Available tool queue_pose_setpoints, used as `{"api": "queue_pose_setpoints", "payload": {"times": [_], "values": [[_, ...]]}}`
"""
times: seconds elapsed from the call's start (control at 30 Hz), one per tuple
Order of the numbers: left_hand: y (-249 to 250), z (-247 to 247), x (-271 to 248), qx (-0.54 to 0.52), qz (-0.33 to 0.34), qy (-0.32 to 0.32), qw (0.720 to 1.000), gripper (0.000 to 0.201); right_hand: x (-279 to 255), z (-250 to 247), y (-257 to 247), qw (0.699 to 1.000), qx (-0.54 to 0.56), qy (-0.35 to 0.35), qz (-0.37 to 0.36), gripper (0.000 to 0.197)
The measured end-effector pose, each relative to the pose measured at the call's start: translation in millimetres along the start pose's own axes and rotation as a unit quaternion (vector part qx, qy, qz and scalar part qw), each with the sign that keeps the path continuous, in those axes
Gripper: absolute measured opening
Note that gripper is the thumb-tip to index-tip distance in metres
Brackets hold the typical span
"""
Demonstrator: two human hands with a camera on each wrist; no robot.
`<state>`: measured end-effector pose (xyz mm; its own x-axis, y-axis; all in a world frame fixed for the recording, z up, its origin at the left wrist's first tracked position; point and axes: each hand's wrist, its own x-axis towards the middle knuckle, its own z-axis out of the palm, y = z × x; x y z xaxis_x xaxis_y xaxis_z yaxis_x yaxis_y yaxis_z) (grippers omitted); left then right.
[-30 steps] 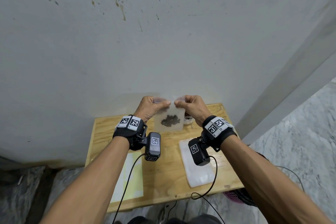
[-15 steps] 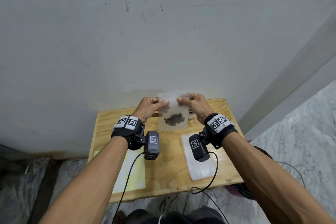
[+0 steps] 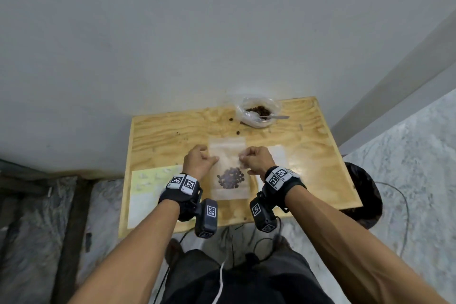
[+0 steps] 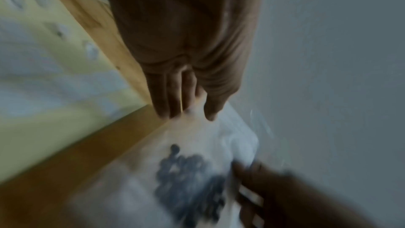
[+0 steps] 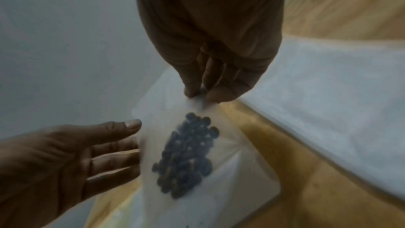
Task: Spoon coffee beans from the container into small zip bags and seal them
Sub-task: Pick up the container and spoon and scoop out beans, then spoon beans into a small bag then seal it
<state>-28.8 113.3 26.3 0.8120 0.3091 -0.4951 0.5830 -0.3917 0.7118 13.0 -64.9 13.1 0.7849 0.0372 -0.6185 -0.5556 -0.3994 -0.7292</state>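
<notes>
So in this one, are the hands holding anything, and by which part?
The right hand pinches the zip bag of coffee beans at its right edge, above the beans. The left hand is open beside it, gripping nothing.

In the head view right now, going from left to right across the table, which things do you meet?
Yellow-green sheet → left hand → zip bag with coffee beans → right hand → bare table corner. The bean container overlaps this order, so I leave it out.

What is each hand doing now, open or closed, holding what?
Left hand: open, fingers straight beside the small clear plastic zip bag of dark coffee beans, not gripping it.
Right hand: pinches that bag's upper edge.
</notes>
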Motion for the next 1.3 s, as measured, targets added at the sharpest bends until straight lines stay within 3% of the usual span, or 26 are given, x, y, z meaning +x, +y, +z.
{"api": "queue_pose_setpoints", "payload": {"times": [0.1, 0.17, 0.27, 0.37, 0.43, 0.5, 0.57, 0.63, 0.9, 1.13, 1.2, 1.3], "values": [[-30, 18, -11, 0.201, 0.112, 0.013, 0.973, 0.072, 6, 16, 17, 0.997, -0.064, 0.033, 0.01, 0.026], [-42, 32, -18, 0.298, 0.184, -0.042, 0.936, 0.076, 8, 20, 24, 0.994, -0.1, 0.048, 0.001, 0.016], [-53, 49, -23, 0.386, 0.203, -0.12, 0.892, 0.08, 6, 17, 26, 0.986, -0.145, 0.072, -0.03, 0.014], [-55, 57, -25, 0.413, 0.202, -0.125, 0.879, 0.076, 1, 1, 26, 0.968, -0.203, 0.129, -0.071, 0.025], [-55, 59, -25, 0.417, 0.212, -0.112, 0.877, 0.072, 0, -14, 31, 0.94, -0.266, 0.195, -0.083, 0.035], [-55, 59, -24, 0.418, 0.22, -0.105, 0.875, 0.071, 1, -27, 38, 0.918, -0.317, 0.236, -0.041, 0.058], [-54, 59, -24, 0.417, 0.22, -0.101, 0.876, 0.071, 3, -36, 46, 0.911, -0.338, 0.232, 0.033, 0.08], [-53, 60, -23, 0.414, 0.217, -0.099, 0.879, 0.07, 4, -40, 54, 0.909, -0.352, 0.212, 0.074, 0.086], [-52, 62, -24, 0.421, 0.211, -0.101, 0.876, 0.07, -1, -37, 55, 0.907, -0.35, 0.231, 0.044, 0.07], [-44, 56, -21, 0.435, 0.204, -0.125, 0.868, 0.063, -14, -68, 53, 0.913, -0.351, 0.206, -0.006, 0.013], [-35, 53, -17, 0.408, 0.204, -0.123, 0.881, 0.046, -24, -81, 43, 0.931, -0.311, 0.191, -0.026, 0.005], [-2, 42, -14, 0.242, 0.177, -0.097, 0.949, 0.028, -40, -92, 21, 0.947, -0.243, 0.192, -0.082, 0.004]]}}
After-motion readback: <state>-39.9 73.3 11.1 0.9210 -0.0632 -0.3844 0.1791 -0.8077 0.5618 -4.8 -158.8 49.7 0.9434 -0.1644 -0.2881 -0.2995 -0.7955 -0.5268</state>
